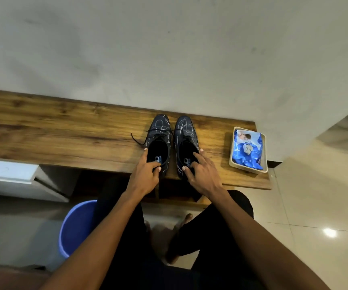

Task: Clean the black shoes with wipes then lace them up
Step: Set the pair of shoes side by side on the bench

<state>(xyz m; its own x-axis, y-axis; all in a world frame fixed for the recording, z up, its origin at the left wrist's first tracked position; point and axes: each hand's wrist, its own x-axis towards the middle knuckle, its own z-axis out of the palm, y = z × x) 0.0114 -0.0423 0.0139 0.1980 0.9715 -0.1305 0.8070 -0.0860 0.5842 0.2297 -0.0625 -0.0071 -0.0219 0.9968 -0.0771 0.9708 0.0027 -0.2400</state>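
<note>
Both hands, left [148,174] and right [200,172], gripped the shoes' [161,135] heels at the bench's [64,130] front edge; wipes [247,151] likely needed next.

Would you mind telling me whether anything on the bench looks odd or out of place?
Both black shoes are scrawled with pale lines over the toes and sides. The left shoe's lace trails loose onto the wooden bench.
</note>
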